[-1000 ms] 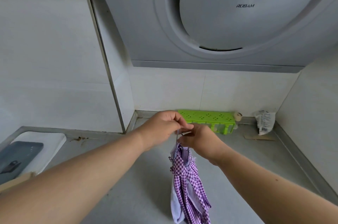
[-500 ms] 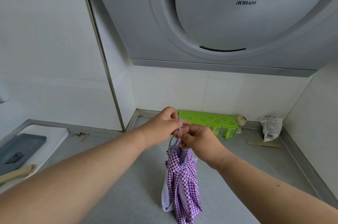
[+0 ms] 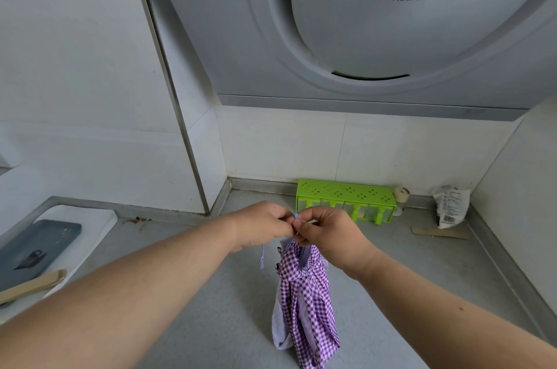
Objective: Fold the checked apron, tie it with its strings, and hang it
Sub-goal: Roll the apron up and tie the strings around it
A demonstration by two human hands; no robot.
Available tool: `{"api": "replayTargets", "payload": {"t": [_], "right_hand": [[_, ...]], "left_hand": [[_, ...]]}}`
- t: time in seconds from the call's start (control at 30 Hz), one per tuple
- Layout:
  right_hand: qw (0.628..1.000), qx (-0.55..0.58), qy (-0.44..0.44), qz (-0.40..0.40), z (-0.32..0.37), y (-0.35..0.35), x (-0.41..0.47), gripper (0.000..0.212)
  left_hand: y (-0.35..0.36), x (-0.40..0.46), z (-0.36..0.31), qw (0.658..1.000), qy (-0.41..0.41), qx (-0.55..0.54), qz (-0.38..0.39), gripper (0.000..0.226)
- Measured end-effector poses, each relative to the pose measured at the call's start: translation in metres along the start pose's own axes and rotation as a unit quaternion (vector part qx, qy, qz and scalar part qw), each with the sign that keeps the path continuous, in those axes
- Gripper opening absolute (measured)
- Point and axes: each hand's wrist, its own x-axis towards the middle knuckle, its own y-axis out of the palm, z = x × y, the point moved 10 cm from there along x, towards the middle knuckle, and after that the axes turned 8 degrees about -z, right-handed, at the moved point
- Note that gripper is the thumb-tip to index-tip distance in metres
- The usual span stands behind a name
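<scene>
A grey range hood (image 3: 376, 25) marked ROBAM fills the frame from 12 to 2 o'clock above a grey kitchen counter (image 3: 229, 302). Against the back wall at 3 o'clock stands a green perforated rack (image 3: 346, 192), with a crumpled printed packet (image 3: 450, 206) farther right. At 9 o'clock, a dark grey tray (image 3: 39, 243) lies on a white board (image 3: 99, 218).

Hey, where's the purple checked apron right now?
In the head view, the purple checked apron hangs bundled at lower centre, its strings pinched by the left hand and right hand, above the grey countertop.
</scene>
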Motion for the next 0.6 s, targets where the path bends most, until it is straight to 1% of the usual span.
{"api": "replayTargets", "payload": {"t": [0.2, 0.33, 0.43, 0.6], "right_hand": [[0.999, 0.017, 0.021, -0.023, -0.002, -0.003, -0.001, 0.007], [0.999, 0.028, 0.036, -0.023, -0.001, 0.001, -0.004, 0.007], [0.998, 0.022, 0.045, -0.025, -0.004, 0.003, -0.006, 0.007], [0.999, -0.024, 0.026, -0.021, -0.007, 0.002, -0.006, 0.013]], "left_hand": [[-0.007, -0.004, 0.006, 1.000, -0.005, -0.010, -0.004, 0.023], [-0.006, -0.008, -0.004, 1.000, 0.018, 0.008, 0.000, 0.014], [-0.007, -0.013, -0.009, 0.999, 0.026, 0.020, 0.001, 0.014], [-0.007, -0.014, -0.002, 1.000, 0.010, 0.025, -0.004, 0.018]]}}
